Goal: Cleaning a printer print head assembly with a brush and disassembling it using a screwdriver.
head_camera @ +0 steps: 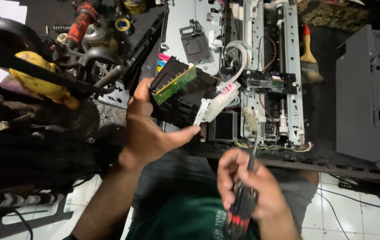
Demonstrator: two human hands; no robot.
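L hand (148, 129) grips black carriage block (179, 91) w/ green circuit strip; R hand (247, 186) clenched on red-black screwdriver (243, 202), tip at printer chassis (272, 66).

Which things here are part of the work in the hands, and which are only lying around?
In use:
- left hand holding the black carriage block with a green circuit board
- right hand gripping a screwdriver
- opened printer frame

Lying about:
- paintbrush
- grey cover panel
- heap of tools
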